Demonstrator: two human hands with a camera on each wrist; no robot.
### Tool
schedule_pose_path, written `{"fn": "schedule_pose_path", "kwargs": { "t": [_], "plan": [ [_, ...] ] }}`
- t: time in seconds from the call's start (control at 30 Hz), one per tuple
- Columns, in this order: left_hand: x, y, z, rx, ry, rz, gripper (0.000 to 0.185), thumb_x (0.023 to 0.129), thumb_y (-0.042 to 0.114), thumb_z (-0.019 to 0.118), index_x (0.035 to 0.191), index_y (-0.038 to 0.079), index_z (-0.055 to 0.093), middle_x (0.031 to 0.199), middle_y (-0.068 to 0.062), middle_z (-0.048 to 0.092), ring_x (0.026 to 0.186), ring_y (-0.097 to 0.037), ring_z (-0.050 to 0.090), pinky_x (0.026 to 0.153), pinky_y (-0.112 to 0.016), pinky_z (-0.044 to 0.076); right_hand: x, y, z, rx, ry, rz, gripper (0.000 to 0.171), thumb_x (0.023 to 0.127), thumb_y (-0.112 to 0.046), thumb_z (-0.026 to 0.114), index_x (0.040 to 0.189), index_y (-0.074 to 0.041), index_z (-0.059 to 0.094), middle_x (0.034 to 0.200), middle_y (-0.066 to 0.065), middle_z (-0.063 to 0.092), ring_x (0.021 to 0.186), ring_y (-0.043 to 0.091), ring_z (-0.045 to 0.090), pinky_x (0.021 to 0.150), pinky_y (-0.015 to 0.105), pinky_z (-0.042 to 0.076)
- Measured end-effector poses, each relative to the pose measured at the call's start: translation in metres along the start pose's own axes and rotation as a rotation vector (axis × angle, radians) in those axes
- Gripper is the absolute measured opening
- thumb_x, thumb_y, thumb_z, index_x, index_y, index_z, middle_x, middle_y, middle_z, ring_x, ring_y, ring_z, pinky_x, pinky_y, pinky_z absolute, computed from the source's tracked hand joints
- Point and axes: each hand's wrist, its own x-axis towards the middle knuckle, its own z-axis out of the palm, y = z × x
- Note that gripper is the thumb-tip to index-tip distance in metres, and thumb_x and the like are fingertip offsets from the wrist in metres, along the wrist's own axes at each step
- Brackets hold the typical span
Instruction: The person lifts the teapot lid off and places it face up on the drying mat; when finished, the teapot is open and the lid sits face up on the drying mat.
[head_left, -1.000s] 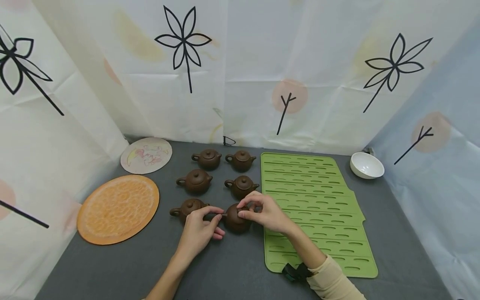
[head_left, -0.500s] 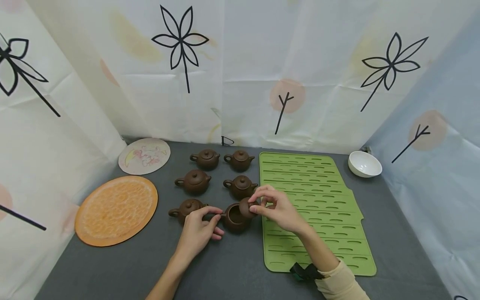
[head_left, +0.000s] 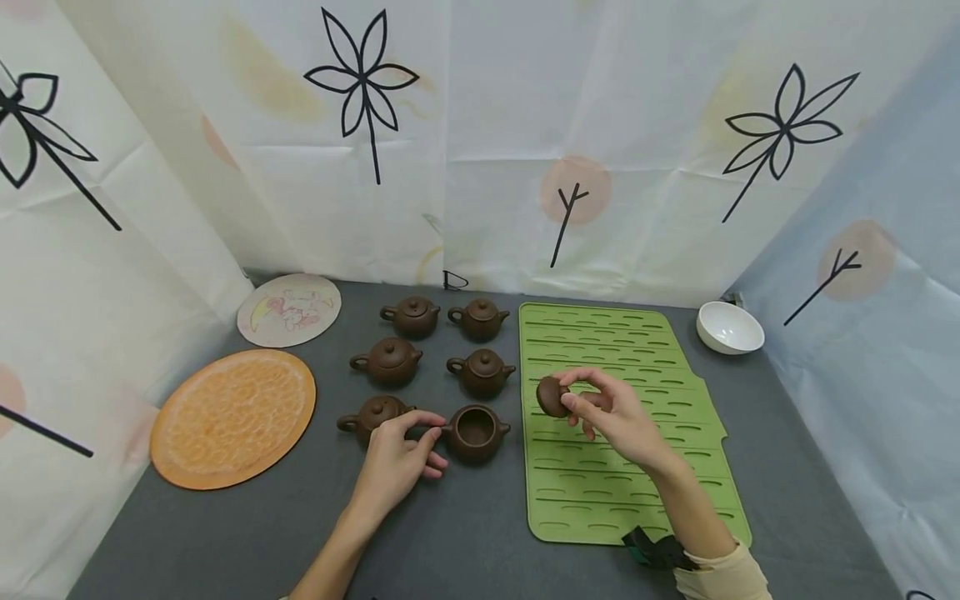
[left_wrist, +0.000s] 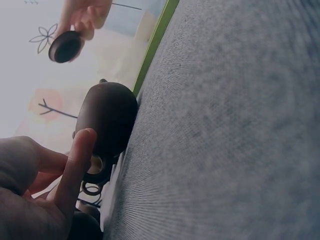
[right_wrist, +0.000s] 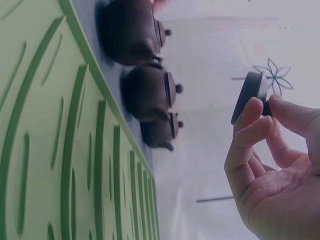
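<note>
My right hand (head_left: 611, 417) pinches a brown teapot lid (head_left: 551, 397) by its knob, tilted in the air over the left part of the green mat. In the right wrist view the lid (right_wrist: 248, 95) stands nearly on edge between thumb and fingers. The lidless brown teapot (head_left: 476, 433) sits on the dark table with its round opening showing and its spout to the right. My left hand (head_left: 401, 462) pinches that teapot's handle, as the handle (left_wrist: 97, 172) beside the fingers in the left wrist view also shows. A lidded teapot (head_left: 375, 417) is partly hidden behind the left hand.
Several lidded teapots, among them one nearby (head_left: 482, 373), stand in two columns behind. The green ridged mat (head_left: 637, 483) lies to the right, a white bowl (head_left: 730, 328) at the back right. Left are an orange round mat (head_left: 232, 417) and a pale round mat (head_left: 288, 310).
The right hand has lifted the lid off the front right teapot and carried it right, over the green mat. The left hand stays at the handle.
</note>
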Motion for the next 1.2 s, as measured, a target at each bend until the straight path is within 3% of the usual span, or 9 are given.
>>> {"fn": "schedule_pose_path", "kwargs": {
  "t": [0.1, 0.33, 0.67, 1.0, 1.2],
  "plan": [
    [0.0, 0.0, 0.0, 0.005, 0.006, 0.005, 0.016, 0.103, -0.002, 0.071, 0.114, 0.007, 0.079, 0.093, -0.019, 0.08, 0.056, -0.016, 0.076, 0.054, -0.03, 0.065, -0.004, 0.002, -0.009, -0.004, 0.011, -0.017, 0.029, 0.112, -0.005, 0.057, 0.14, 0.005, 0.057, 0.136, -0.012, 0.063, 0.079, 0.009, 0.073, 0.054, 0.04, 0.059],
    [0.0, 0.0, -0.001, 0.001, 0.012, 0.006, 0.017, 0.102, -0.002, 0.071, 0.114, 0.008, 0.079, 0.101, -0.018, 0.081, 0.057, -0.016, 0.076, 0.054, -0.029, 0.065, -0.014, 0.008, -0.03, 0.018, -0.001, -0.035, 0.048, 0.114, -0.002, 0.051, 0.16, 0.008, 0.043, 0.146, -0.01, 0.057, 0.096, 0.013, 0.082, 0.064, 0.047, 0.068],
    [-0.001, -0.001, -0.002, 0.005, 0.009, -0.006, 0.017, 0.103, -0.001, 0.071, 0.114, 0.008, 0.079, 0.101, -0.018, 0.081, 0.058, -0.018, 0.077, 0.054, -0.03, 0.065, -0.032, 0.023, -0.056, 0.122, 0.007, -0.028, 0.048, 0.115, 0.0, 0.045, 0.163, -0.001, 0.043, 0.153, -0.008, 0.055, 0.114, 0.021, 0.08, 0.094, 0.043, 0.068],
    [0.0, -0.002, -0.001, -0.004, 0.003, -0.006, 0.017, 0.103, -0.001, 0.07, 0.114, 0.008, 0.079, 0.105, -0.019, 0.08, 0.058, -0.017, 0.077, 0.055, -0.03, 0.065, -0.052, 0.031, -0.082, 0.022, 0.106, 0.066, 0.056, 0.109, 0.002, 0.06, 0.162, -0.005, 0.044, 0.151, -0.006, 0.058, 0.106, 0.021, 0.083, 0.094, 0.035, 0.068],
    [0.0, -0.002, 0.0, 0.001, -0.001, 0.0, 0.017, 0.103, -0.001, 0.07, 0.114, 0.009, 0.079, 0.105, -0.019, 0.08, 0.058, -0.017, 0.077, 0.054, -0.03, 0.065, -0.062, 0.042, -0.097, 0.07, 0.125, 0.091, 0.061, 0.109, 0.003, 0.059, 0.166, -0.001, 0.036, 0.158, -0.008, 0.053, 0.115, 0.018, 0.08, 0.097, 0.036, 0.066]
  ]
}}
